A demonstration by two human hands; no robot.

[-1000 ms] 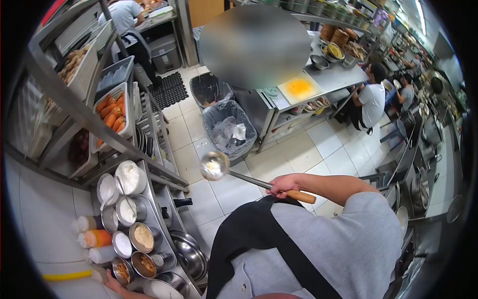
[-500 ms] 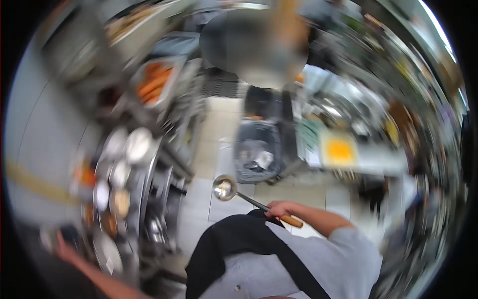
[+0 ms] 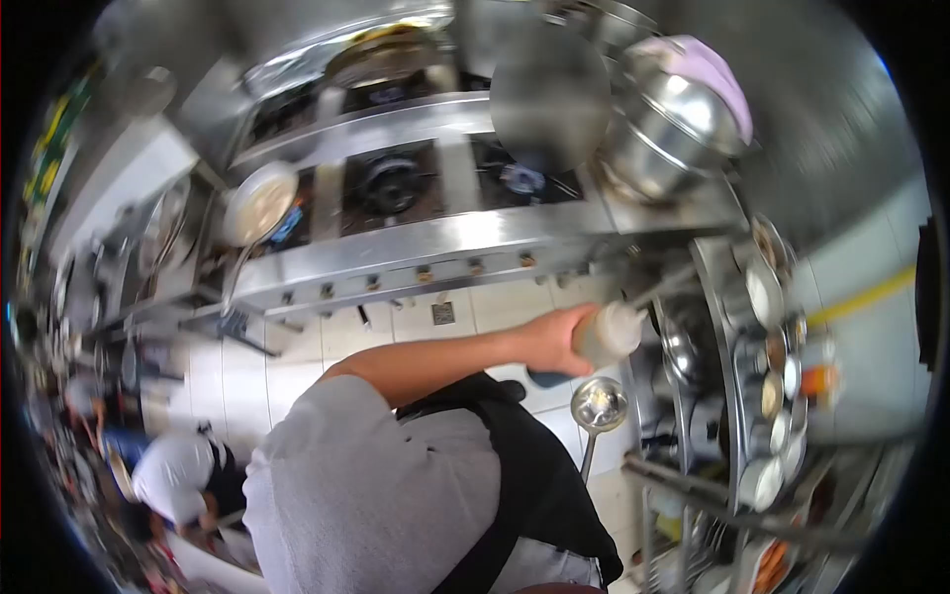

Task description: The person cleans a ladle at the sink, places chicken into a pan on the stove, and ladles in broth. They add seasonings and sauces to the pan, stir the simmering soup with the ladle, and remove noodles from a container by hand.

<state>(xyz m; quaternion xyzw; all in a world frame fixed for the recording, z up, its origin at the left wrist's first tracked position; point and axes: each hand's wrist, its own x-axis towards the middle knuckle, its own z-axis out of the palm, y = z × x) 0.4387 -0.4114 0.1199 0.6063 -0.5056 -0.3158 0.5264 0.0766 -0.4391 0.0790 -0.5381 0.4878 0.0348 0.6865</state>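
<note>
My left hand (image 3: 556,342) is wrapped round a squeeze bottle (image 3: 609,335) with a whitish top and pale contents, held tilted in front of my apron. Just below the bottle is the round bowl of a metal ladle (image 3: 599,404), with a little pale stuff in it. The ladle's handle runs down beside the black apron (image 3: 544,465). My right hand does not show.
A steel stove (image 3: 416,247) with several burners stands ahead, a pan (image 3: 264,203) on its left one. Large metal pots (image 3: 663,134) stand back right. A rack (image 3: 727,346) holds bowls on the right. A person in white (image 3: 178,475) is lower left.
The view has swung round from the shelves and bins to the stove. My left hand has come from the bottles on the rack and now holds one in front. My right hand has left view.
</note>
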